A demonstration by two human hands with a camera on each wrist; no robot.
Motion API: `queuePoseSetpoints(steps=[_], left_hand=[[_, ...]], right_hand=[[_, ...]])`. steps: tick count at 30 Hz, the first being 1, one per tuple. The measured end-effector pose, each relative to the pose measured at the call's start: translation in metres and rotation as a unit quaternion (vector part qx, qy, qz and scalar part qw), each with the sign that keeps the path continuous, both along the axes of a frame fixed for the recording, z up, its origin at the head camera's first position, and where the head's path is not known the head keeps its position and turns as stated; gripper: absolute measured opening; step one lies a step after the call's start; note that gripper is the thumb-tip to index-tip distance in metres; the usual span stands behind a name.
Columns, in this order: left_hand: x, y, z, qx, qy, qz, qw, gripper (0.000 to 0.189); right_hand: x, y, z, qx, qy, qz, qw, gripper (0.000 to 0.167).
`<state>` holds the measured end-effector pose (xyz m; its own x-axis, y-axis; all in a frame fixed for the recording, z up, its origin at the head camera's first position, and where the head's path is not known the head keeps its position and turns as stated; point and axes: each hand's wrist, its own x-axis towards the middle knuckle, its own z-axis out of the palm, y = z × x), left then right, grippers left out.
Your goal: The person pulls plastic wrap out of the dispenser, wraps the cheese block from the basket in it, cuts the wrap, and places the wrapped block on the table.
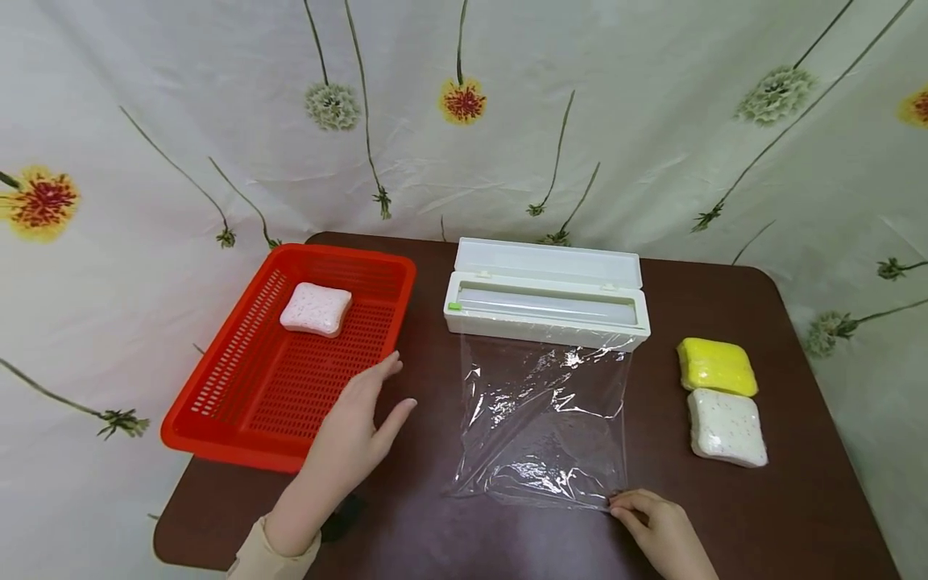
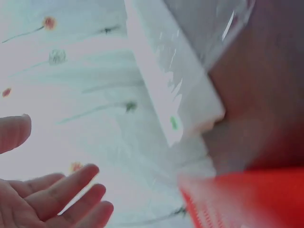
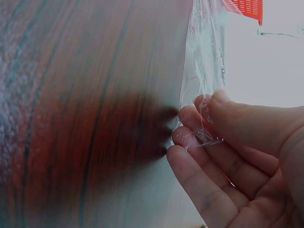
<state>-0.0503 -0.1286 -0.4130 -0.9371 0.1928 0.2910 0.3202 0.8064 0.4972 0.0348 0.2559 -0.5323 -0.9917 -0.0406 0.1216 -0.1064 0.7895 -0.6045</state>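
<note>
A sheet of transparent cling film [image 1: 544,427] extends from a white cling film dispenser [image 1: 536,326] whose lid stands raised at the back. My right hand [image 1: 656,528] pinches the sheet's near right corner. In the right wrist view, the cling film [image 3: 204,61] is bunched between thumb and fingertips of that hand [image 3: 228,156]. My left hand [image 1: 348,439] is held over the near right side of a red plastic basket [image 1: 232,455], thumb spread and fingers fairly straight, with nothing in it. The left wrist view also shows that hand [image 2: 52,202] empty, away from the dispenser [image 2: 190,104].
Inside the basket lies a pinkish-white speckled, sponge-like block [image 1: 315,308]. At the right, a yellow block [image 1: 718,366] and a white speckled block [image 1: 727,427], both glossy, touch each other on the dark brown table [image 1: 805,515]. A flowered cloth [image 1: 652,145] hangs behind.
</note>
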Motion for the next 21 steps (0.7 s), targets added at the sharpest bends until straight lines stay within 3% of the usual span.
queuePoseSetpoints(steps=[7,12,16,21], left_hand=[[-0.028,-0.03,0.029,0.016,-0.041,0.046,0.998,0.078],[-0.055,-0.058,0.041,0.028,-0.079,0.084,0.9929,0.087],[-0.081,-0.084,0.043,0.027,-0.122,0.108,0.9862,0.095],[-0.113,-0.11,0.035,0.018,-0.21,0.139,0.9677,0.103]], right_hand=[[0.0,0.0,0.001,0.007,-0.031,-0.01,0.9994,0.021],[0.0,0.0,0.0,0.011,-0.039,-0.012,0.9991,0.02],[0.0,0.0,0.0,0.016,-0.033,-0.01,0.9993,0.02],[0.0,0.0,0.001,0.021,-0.039,-0.013,0.9989,0.019]])
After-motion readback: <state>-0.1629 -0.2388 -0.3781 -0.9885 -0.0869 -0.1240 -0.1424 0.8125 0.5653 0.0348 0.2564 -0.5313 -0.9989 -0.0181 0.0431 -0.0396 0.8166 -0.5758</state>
